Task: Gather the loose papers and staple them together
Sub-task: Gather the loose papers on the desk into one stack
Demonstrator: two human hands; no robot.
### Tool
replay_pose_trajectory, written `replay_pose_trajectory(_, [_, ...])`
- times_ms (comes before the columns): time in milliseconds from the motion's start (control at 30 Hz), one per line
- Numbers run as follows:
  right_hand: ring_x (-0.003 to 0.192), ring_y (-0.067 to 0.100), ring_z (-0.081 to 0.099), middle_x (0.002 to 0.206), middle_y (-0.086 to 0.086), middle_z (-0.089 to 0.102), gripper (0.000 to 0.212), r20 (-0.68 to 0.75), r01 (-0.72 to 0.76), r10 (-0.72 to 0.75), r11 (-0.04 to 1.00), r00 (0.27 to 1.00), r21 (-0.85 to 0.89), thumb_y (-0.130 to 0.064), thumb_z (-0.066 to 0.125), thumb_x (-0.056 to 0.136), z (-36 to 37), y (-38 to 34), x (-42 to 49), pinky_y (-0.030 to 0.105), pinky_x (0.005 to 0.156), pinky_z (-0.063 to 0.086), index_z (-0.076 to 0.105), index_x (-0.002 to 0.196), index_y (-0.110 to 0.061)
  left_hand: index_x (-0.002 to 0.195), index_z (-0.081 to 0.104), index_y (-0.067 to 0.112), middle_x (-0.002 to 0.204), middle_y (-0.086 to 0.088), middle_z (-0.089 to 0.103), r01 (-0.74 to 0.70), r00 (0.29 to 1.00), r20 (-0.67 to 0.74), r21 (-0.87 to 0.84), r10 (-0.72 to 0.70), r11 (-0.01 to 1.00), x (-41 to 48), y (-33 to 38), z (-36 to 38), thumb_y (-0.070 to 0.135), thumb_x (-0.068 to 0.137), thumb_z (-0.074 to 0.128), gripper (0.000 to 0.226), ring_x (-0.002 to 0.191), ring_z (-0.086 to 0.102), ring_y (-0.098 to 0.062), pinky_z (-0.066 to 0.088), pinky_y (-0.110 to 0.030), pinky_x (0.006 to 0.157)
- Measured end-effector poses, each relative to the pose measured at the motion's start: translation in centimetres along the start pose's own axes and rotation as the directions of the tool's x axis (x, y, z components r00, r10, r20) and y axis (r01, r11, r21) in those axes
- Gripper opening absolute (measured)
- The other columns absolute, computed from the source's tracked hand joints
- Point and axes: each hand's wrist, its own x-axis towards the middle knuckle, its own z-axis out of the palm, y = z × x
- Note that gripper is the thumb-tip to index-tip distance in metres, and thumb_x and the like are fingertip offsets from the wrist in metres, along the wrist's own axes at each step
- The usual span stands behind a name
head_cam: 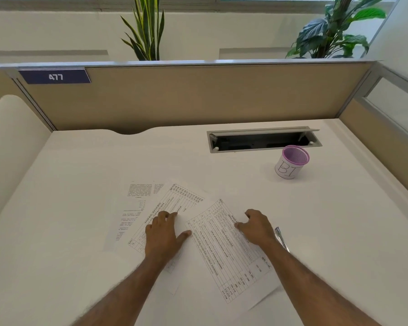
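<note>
Head view shows left hand and right hand pressing flat, gripping nothing, on fanned printed sheets; sliding them inward together should square the stack.

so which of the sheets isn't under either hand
The leftmost sheet, carrying paragraph text rather than a table. Both hands rest on the two table sheets.

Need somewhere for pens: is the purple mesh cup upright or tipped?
Upright: the purple mesh cup stands on its base on the white desk, rim upward.
</note>
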Motion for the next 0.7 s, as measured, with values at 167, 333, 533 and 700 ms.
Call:
replay_pose_trajectory(167, [0.067,0.017,0.058,0.074,-0.003,0.064,0.017,-0.001,0.088,-0.093,0.935,0.996,0.343,-0.021,0.070,0.084,-1.7,0.7,-1.0,0.026,0.060,0.040,0.064,0.078,-0.007,0.121,0.057,0.013,0.121,-0.013,0.057,0.134,0.981,-0.133,-0.089,-0.145,0.987,2.2,-3.2,-2.6,0.044,0.084,0.062,0.049,0.111,0.056,-0.032,0.046,-0.049,0.091])
replay_pose_trajectory(333, [0.084,0.021,0.072,0.090,0.005,0.076,0.010,0.008,-0.056,0.067,0.758,0.998,0.649,-0.016,0.066,0.088,-1.4,2.7,-1.9,0.036,0.080,0.056,0.072,0.087,-0.008,0.126,0.050,0.010,0.128,-0.015,0.051,0.370,0.928,0.012,0.077,-0.372,0.926,4.1,-6.8,-4.5,0.070,0.072,0.061,0.082,0.120,0.048,-0.034,0.041,-0.050,0.098])
replay_pose_trajectory(533, [0.083,0.030,0.069,0.091,0.017,0.074,0.011,-0.031,-0.128,0.196,0.746,0.980,0.653,-0.011,0.062,0.090,1.0,2.9,-2.5,0.045,0.085,0.054,0.070,0.083,-0.008,0.121,0.054,0.009,0.124,-0.013,0.053,0.404,0.911,0.061,0.078,-0.409,0.912,4.4,-7.1,-4.1,0.072,0.064,0.065,0.086,0.119,0.049,-0.032,0.042,-0.048,0.097])
replay_pose_trajectory(700, [0.083,0.028,0.069,0.089,0.010,0.073,0.006,-0.055,-0.130,0.219,0.745,0.974,0.655,-0.007,0.063,0.088,2.5,2.2,-2.8,0.039,0.080,0.055,0.069,0.089,-0.007,0.116,0.061,0.013,0.121,-0.012,0.053,0.404,0.907,0.080,0.107,-0.413,0.908,4.6,-6.9,-4.3,0.073,0.065,0.063,0.080,0.116,0.050,-0.032,0.042,-0.048,0.096])
